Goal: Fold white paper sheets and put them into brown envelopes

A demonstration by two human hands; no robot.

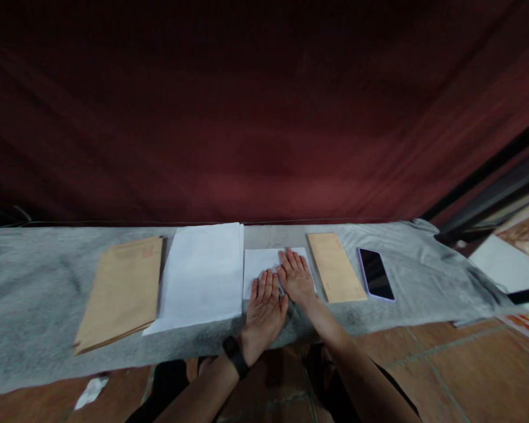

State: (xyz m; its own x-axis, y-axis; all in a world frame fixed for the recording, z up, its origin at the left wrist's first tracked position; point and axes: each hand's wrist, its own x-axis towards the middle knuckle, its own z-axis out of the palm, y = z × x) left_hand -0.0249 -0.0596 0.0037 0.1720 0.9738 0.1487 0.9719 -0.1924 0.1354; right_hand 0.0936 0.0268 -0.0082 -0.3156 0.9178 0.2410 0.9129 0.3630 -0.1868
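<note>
A white sheet of paper (256, 259), smaller than the sheets beside it and perhaps folded, lies on the grey cloth. Both hands rest flat on it, palms down. My left hand (267, 302), with a dark band on its wrist, covers the lower middle part. Over the right part is my right hand (296, 275), fingers stretched forward. Just left lies a stack of white paper (203, 276). Close on the right is a brown envelope (336, 267), long and narrow. What lies under the palms is hidden.
Larger brown envelopes (123, 288) are stacked at the left. A phone (376, 274) with a pale purple edge lies at the right. The grey cloth (30, 311) covers the long surface, backed by a dark red curtain (264, 135). A crumpled white tissue (91, 392) is on the tiled floor.
</note>
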